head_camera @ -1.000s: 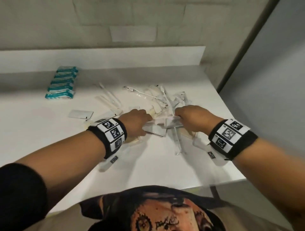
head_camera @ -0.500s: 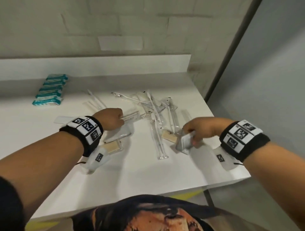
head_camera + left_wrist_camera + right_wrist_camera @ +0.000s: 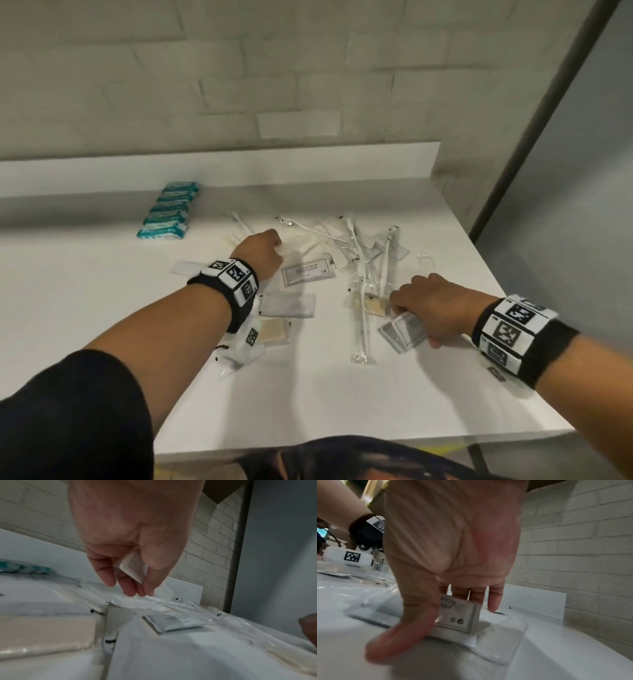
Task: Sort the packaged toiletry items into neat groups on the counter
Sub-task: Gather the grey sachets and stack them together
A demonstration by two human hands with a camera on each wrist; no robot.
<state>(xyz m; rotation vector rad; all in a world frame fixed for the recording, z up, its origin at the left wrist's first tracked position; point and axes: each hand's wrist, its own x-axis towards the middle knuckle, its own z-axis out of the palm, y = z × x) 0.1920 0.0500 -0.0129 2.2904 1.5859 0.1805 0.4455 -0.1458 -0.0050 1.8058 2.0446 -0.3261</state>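
On the white counter (image 3: 342, 394) lies a loose pile of clear-wrapped toothbrushes (image 3: 359, 308) and small packets. My left hand (image 3: 270, 246) is at the pile's far left. It holds a small white packet (image 3: 133, 566) tucked between thumb and fingers, and its fingertips (image 3: 130, 592) touch clear wrap. My right hand (image 3: 428, 301) is at the pile's near right, low over the counter, gripping grey printed sachets (image 3: 402, 330) between thumb and fingers (image 3: 457, 616). Another grey sachet (image 3: 308, 272) lies flat between the hands.
A row of teal packets (image 3: 168, 212) stands at the back left. Under my left wrist lie a white sachet (image 3: 287, 305) and a beige pad packet (image 3: 274, 330). The counter's right edge (image 3: 513, 308) is near my right hand. A brick wall (image 3: 308, 85) is behind.
The hands drew apart from the middle. The right hand pulled grey sachets to the near right. The left hand left a grey sachet on the counter and reached farther into the pile.
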